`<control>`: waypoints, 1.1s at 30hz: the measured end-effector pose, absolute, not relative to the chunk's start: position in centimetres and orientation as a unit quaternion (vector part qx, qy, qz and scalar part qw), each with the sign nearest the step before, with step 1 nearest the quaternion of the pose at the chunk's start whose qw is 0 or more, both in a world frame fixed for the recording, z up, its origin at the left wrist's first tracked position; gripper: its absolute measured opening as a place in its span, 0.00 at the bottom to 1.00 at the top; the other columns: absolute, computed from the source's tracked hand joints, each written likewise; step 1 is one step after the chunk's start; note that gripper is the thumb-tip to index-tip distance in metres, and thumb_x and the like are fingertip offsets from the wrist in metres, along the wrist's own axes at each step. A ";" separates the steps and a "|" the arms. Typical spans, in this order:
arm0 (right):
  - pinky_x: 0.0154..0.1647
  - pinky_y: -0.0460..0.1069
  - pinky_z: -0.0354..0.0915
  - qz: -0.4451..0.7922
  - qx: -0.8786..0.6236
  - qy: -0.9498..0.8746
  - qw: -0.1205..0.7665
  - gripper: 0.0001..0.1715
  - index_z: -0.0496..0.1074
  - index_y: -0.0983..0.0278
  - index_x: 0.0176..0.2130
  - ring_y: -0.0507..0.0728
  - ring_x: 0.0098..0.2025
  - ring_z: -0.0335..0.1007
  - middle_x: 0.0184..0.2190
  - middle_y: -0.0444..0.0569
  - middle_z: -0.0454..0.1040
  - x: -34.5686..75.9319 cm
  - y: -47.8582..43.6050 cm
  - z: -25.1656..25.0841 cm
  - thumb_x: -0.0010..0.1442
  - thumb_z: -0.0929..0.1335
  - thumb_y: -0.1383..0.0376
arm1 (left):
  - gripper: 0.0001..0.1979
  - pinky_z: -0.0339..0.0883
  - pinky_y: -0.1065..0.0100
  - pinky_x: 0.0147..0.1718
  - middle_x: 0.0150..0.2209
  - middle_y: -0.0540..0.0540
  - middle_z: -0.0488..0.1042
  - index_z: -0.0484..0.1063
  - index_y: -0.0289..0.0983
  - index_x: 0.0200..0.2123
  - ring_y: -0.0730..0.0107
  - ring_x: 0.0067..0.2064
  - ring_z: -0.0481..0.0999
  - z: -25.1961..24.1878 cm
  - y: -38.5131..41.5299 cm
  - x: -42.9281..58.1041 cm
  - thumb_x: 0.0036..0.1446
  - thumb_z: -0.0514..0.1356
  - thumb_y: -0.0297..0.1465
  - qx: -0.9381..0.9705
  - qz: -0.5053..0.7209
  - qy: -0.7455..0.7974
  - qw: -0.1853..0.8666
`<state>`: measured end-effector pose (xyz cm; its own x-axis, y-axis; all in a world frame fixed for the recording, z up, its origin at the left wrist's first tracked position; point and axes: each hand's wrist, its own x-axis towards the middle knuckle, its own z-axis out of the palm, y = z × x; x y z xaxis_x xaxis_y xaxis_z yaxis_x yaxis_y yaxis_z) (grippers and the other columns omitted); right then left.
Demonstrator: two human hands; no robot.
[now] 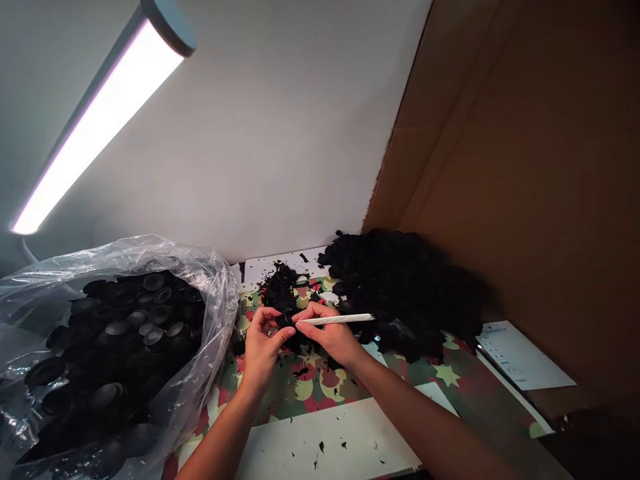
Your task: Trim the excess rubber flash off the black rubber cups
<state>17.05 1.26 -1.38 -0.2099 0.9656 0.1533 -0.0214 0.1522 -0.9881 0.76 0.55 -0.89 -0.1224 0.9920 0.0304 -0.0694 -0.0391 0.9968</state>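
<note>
My left hand [263, 343] pinches a small black rubber part [285, 321] between thumb and fingers. My right hand [330, 333] is closed on a thin white-handled tool [340, 320], its tip touching the black part and its handle pointing right. Both hands meet above a patterned cloth [310, 390] littered with black trimmings.
A clear plastic bag [115, 347] full of black round rubber parts stands at the left. A large heap of black parts [400, 287] lies at the back right, and a smaller pile of scraps [281, 283] behind the hands. A brown cardboard wall [525, 167] stands at the right, with a white paper [520, 357] below it. A lit tube lamp [100, 120] hangs upper left.
</note>
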 end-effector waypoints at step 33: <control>0.35 0.49 0.58 0.045 -0.607 -0.637 0.473 0.11 0.65 0.59 0.28 0.57 0.30 0.70 0.28 0.47 0.76 19.8 5.6 -4.7 0.61 0.62 0.71 | 0.21 0.71 0.77 0.27 0.33 0.48 0.78 0.78 0.36 0.36 0.74 0.30 0.76 -0.5 0.2 -0.7 0.38 0.78 0.33 0.224 0.532 0.397 0.713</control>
<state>19.84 5.62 -4.75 0.1837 0.8162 0.5479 0.7309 0.2593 -0.6313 -0.69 0.18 -0.49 0.1184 0.9374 -0.3275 -0.5813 0.3328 0.7425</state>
